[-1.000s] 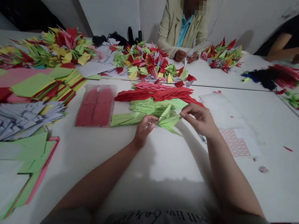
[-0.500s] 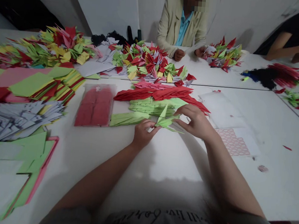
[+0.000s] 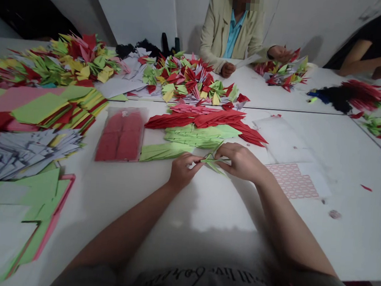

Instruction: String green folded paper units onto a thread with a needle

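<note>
A light green folded paper piece, which looks like an origami crane (image 3: 213, 161), is held between my two hands above the white table. My left hand (image 3: 184, 168) pinches its left end between thumb and fingers. On its right side my right hand (image 3: 242, 162) grips it, with the fingers closed over part of the paper. Just beyond my hands lie fanned green folded papers (image 3: 191, 135), and another green row (image 3: 165, 151) is by my left hand. Farther back are red folded papers (image 3: 212, 118).
A clear packet of red paper (image 3: 120, 134) lies left of the folded rows. Stacks of coloured sheets (image 3: 43, 108) and grey-white folded papers (image 3: 29, 151) fill the left. Piles of folded cranes (image 3: 196, 79) stand at the back. A sticker sheet (image 3: 294, 181) is at right. A person (image 3: 217, 29) sits opposite.
My right hand has moved slightly down and left, and the green paper's raised point has been lowered between my hands. The person opposite has reached a hand toward the pile at the back right.
</note>
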